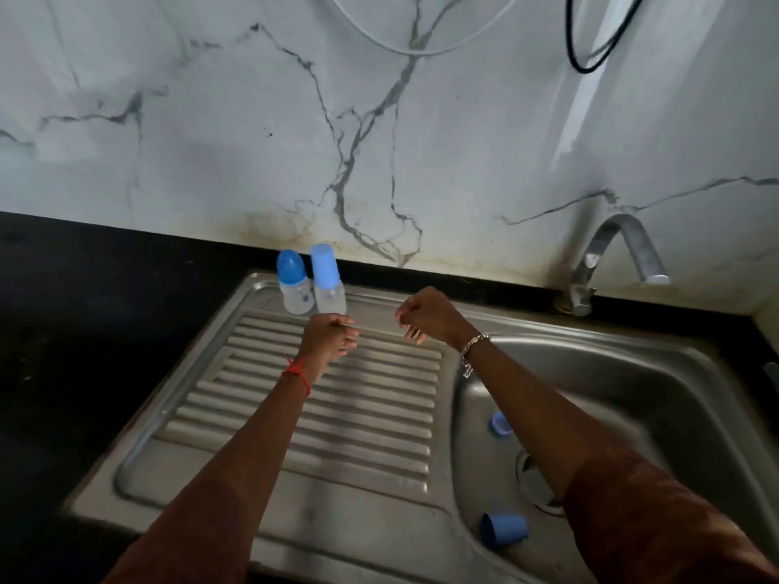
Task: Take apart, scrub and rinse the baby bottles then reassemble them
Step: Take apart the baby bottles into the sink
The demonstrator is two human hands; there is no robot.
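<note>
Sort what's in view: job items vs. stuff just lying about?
Job:
- domed-cap bottle
- tall-cap bottle
- blue cap and blue ring, both in the sink
- tap

Lying about:
- white cable on the wall
- black cable on the wall

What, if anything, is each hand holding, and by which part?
Nothing: the left hand and right hand hover empty, fingers loosely curled, over the drainboard.
</note>
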